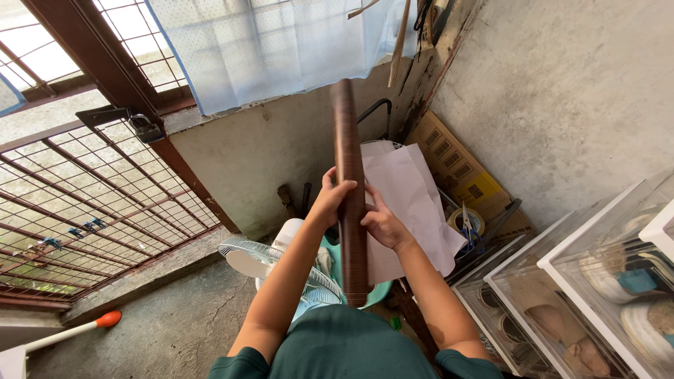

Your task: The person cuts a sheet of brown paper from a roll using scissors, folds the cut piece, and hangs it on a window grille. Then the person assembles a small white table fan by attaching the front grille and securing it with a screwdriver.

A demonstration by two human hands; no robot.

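- We're holding the long dark-brown wood-grain roll (351,189) upright at chest height, above the white fan (263,261).
- Left hand (330,200) and right hand (381,223) are both clasping its middle; probably best keeping it snug while turning.

Dark green short-sleeved shirt, bare forearms, no rings or watch on the hands (354,210).

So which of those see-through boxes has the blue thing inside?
The clear box nearest the right edge. A blue thing sits inside it among round pale things; the other clear boxes to its left show only brownish shapes.
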